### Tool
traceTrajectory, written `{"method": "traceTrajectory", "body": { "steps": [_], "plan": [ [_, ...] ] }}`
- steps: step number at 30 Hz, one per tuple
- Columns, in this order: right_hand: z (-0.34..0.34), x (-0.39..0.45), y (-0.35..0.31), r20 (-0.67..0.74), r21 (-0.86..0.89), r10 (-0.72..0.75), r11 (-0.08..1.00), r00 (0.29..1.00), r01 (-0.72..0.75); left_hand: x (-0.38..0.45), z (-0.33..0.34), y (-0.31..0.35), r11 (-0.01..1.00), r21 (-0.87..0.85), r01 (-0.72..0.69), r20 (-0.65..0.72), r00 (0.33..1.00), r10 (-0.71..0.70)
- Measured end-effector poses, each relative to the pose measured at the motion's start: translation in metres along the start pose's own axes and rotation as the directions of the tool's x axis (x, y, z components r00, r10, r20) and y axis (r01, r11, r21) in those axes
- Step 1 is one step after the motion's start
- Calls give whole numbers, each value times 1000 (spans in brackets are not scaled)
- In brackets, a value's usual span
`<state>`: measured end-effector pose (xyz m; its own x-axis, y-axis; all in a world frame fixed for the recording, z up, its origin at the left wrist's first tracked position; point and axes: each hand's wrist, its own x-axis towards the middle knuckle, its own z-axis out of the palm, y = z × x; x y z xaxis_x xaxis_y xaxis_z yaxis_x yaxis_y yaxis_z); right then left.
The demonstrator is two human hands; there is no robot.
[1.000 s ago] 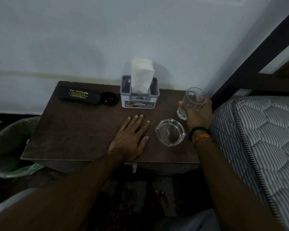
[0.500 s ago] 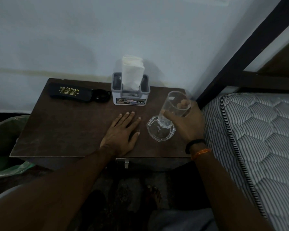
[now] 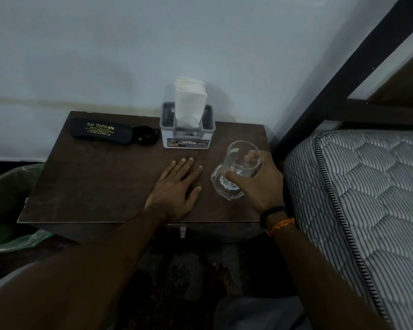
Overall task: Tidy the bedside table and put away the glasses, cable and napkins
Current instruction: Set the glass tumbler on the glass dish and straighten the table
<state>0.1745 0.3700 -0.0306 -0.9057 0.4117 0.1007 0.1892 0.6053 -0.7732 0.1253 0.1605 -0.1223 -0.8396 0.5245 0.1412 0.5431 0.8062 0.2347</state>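
Note:
My right hand (image 3: pixel 260 184) grips a clear drinking glass (image 3: pixel 242 158), tilted over a glass ashtray (image 3: pixel 221 189) on the right of the dark bedside table (image 3: pixel 93 186). My left hand (image 3: pixel 174 186) lies flat on the tabletop, fingers spread, just left of the ashtray. At the back stands a grey holder (image 3: pixel 187 136) with white napkins (image 3: pixel 190 101) upright in it. A black glasses case (image 3: pixel 100 131) with gold lettering lies at the back left. A dark coiled thing (image 3: pixel 146 136), perhaps the cable, sits at the case's right end.
A bin with a green liner (image 3: pixel 7 210) stands left of the table. A striped mattress (image 3: pixel 358 198) and a dark bed frame (image 3: pixel 343 75) are close on the right. A drawer handle (image 3: pixel 182 231) shows below the table's front edge. The wall is right behind.
My right hand has carried the glass from the table's back right toward me, so it is over the ashtray. My left hand has stayed flat on the table.

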Motion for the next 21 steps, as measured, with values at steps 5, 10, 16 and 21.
{"method": "traceTrajectory", "body": {
  "steps": [5, 10, 16, 21],
  "plan": [
    [5, -4, 3, 11, -13, 15, 1000, 1000, -15, 0, -1, 0, 1000, -2, -1, 6, 1000, 1],
    [9, -5, 4, 17, 34, 26, 999, 1000, -27, -1, 1, -1, 1000, 18, -12, 11, 1000, 11],
    [16, -16, 14, 21, 121, 70, 990, 997, -72, 0, 4, -2, 999, 48, -11, 38, 999, 10],
    [35, -27, 31, 11, 14, 115, 993, 993, -116, 0, 5, 0, 998, 62, 11, 30, 999, -13]
  ]
}}
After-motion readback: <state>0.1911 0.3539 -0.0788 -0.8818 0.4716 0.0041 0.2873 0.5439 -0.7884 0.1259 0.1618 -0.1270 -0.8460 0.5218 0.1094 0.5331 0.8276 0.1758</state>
